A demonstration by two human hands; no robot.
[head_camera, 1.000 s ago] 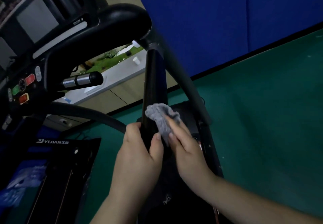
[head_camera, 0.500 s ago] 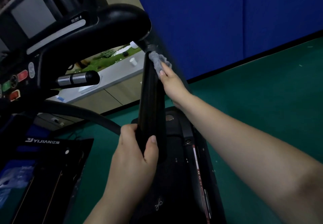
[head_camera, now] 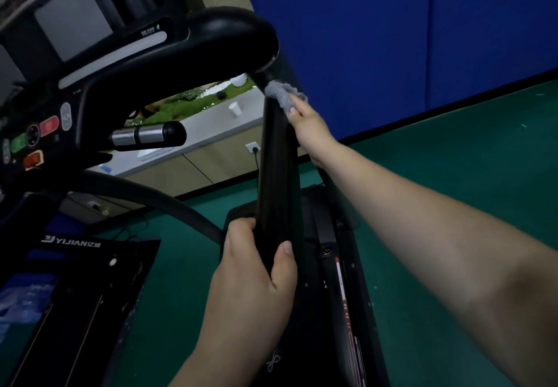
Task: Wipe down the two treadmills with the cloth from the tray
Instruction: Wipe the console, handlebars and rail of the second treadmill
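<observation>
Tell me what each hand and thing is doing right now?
right hand: presses the grey cloth against the top of the post.
left hand: grips the black upright post low down.
paper cup: upright on the counter.

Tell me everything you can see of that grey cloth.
The cloth is small, grey and fluffy, bunched into a crumpled wad. The right hand pinches its lower end with the fingertips, so part of it is hidden. It is pressed against the very top of the treadmill's black post, just under the curved handle. The left hand grips the same post lower down and does not touch the cloth.
</observation>
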